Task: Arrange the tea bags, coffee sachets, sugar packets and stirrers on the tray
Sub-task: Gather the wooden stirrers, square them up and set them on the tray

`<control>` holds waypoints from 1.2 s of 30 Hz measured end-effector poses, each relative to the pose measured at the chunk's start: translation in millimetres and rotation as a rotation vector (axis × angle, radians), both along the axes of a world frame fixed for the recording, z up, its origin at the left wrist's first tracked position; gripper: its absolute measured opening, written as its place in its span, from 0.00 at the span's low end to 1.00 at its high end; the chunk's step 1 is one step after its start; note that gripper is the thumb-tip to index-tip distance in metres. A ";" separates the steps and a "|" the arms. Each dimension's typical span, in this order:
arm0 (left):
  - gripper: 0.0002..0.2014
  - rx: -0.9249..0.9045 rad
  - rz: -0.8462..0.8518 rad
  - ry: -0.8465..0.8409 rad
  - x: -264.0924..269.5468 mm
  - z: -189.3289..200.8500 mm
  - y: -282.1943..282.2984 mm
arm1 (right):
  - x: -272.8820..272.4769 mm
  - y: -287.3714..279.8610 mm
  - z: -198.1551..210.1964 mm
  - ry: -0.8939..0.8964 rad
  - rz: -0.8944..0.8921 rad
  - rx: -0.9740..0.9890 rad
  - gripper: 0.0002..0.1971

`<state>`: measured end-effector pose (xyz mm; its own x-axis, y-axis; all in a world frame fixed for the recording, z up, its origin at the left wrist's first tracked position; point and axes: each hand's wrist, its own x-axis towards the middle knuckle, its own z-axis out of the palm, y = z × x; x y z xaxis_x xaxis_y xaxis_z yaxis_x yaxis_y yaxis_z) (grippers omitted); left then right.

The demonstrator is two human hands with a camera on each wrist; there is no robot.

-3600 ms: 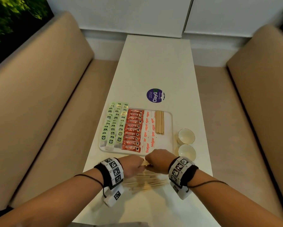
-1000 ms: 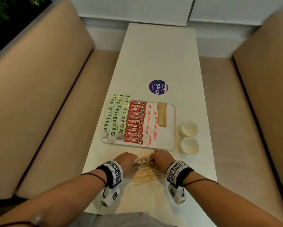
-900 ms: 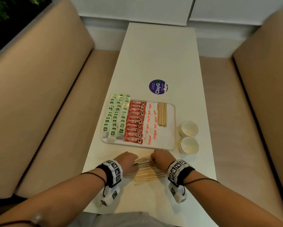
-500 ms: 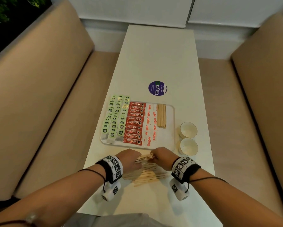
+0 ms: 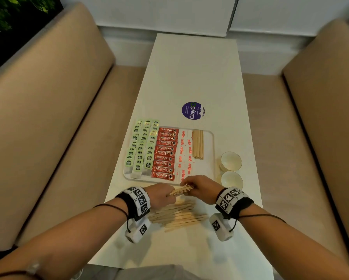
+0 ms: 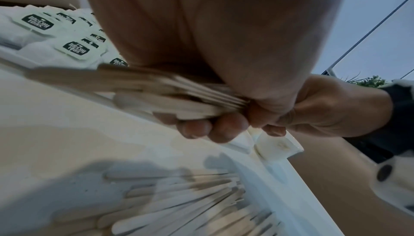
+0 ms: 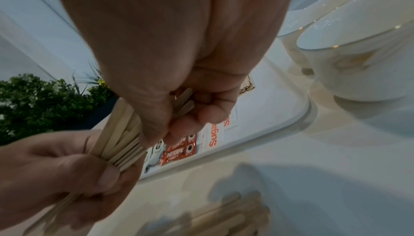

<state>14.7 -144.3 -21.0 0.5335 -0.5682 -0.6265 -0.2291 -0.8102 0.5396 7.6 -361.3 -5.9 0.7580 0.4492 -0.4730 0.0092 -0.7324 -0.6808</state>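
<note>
Both grips are clamped on one bundle of stirrers [image 5: 180,191]: the left hand [image 5: 162,196] wraps its curled fingers around one end and the right hand [image 5: 202,188] pinches the other, the bundle lifted off the counter [image 5: 194,73] just in front of the tray [image 5: 212,168]. Compared with half a second ago the hands have risen a little and sit nearer the tray's front edge, while the loose pile of stirrers [image 5: 177,216] below them lies where it did. On the tray, rows of green-tagged tea bags [image 5: 141,148] read "McCoy teas" in the left wrist view, red coffee sachets [image 5: 165,153] read "NESCAFÉ CLASSIC", white sugar packets [image 5: 184,156] read "Sugar", and a neat stack of stirrers [image 5: 198,144] lies at the right. Two white cups [image 5: 230,168] stand just right of the tray. A round purple sticker [image 5: 192,110] beyond the tray reads "ClayGo". Tan benches [image 5: 48,110] flank the long white counter, with a white wall [image 5: 169,13] behind and green foliage [image 5: 12,15] at upper left.
</note>
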 end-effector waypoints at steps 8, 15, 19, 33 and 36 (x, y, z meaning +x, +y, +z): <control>0.13 -0.076 0.154 -0.035 -2.5 13.3 2.2 | 16.1 -16.0 12.1 0.033 -0.024 -0.069 0.34; 0.19 -0.085 0.174 -0.069 -3.2 12.5 -1.4 | 24.3 -11.6 5.5 0.180 -0.458 0.387 0.19; 0.15 -0.122 0.160 -0.210 -1.9 20.2 -14.8 | 19.7 6.4 9.8 0.145 -0.497 0.318 0.28; 0.18 -0.075 0.232 -0.151 0.9 25.5 -30.1 | -6.9 26.1 3.1 -0.320 -0.458 0.120 0.26; 0.16 -0.150 0.259 -0.150 -5.6 31.7 -33.8 | -0.6 21.4 2.4 -0.261 -0.438 0.145 0.23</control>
